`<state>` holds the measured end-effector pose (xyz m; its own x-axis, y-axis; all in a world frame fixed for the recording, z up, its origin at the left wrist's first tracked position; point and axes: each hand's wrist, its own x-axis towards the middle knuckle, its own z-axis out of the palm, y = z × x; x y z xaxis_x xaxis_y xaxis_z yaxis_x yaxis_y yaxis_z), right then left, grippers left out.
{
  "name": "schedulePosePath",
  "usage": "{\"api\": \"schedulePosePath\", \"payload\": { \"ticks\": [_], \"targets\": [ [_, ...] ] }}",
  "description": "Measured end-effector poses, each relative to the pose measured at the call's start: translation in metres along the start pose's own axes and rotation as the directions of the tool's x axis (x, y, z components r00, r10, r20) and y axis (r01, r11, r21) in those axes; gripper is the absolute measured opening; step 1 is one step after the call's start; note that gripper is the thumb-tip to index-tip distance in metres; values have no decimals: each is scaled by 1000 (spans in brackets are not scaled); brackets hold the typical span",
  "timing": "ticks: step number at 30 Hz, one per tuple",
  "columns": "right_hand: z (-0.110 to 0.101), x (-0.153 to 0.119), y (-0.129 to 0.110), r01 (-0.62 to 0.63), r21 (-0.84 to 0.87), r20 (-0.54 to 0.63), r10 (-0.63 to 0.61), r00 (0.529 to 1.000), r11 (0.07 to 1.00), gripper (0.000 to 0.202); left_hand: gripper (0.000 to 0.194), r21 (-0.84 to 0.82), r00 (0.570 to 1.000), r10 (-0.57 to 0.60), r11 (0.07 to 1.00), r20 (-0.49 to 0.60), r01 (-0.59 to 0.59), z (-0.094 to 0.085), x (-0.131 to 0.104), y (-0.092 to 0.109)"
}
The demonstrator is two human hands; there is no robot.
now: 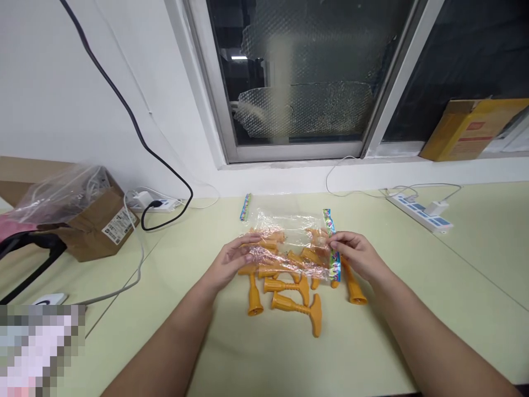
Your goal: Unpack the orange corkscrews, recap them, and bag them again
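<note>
A clear plastic bag (289, 229) with a printed, colourful strip on its right end is stretched between my hands above the table. My left hand (233, 260) pinches its left side, thumb against fingers. At the printed strip, the fingers of my right hand (356, 251) grip the bag's right end. Beneath and in front of the bag lie several orange plastic T-handled pieces (300, 309) with flared, hollow ends; some show only through the film. One more orange piece (355, 289) lies below my right hand. Another printed strip (245, 207) lies behind the bag on the left.
A cardboard box (88, 220) holding plastic-wrapped stuff stands at the left. Power strips with cables lie at the back left (165, 205) and back right (421, 213). A carton (471, 132) rests on the windowsill. A black cable (124, 105) hangs down the wall.
</note>
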<state>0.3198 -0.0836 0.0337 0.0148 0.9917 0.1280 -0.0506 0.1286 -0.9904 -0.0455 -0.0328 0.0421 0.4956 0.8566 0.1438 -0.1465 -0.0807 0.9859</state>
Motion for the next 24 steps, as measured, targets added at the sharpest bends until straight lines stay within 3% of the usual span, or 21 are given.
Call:
{"api": "schedulePosePath", "payload": {
  "ticks": [3, 8, 17, 20, 24],
  "targets": [
    [0, -3, -5, -13, 12, 136, 11, 991, 1000, 22, 25, 6, 994, 19, 1000, -112, -18, -1, 2, -1],
    [1, -8, -12, -23, -40, 275, 33, 961, 999, 36, 29, -14, 979, -56, 998, -198, 54, 4, 2, 4],
    [7, 0, -6, 0, -99, 54, 6, 999, 995, 29, 55, 162, 983, -90, 980, -160, 116, 3, 2, 13],
    [4, 1, -1, -17, -93, 57, 22, 998, 996, 29, 57, 170, 981, -90, 978, -171, 119, 4, 1, 17],
    [2, 1, 0, 48, -64, 64, -44, 997, 997, 22, 62, 113, 984, -86, 988, -155, 104, 6, -1, 17]
  ]
}}
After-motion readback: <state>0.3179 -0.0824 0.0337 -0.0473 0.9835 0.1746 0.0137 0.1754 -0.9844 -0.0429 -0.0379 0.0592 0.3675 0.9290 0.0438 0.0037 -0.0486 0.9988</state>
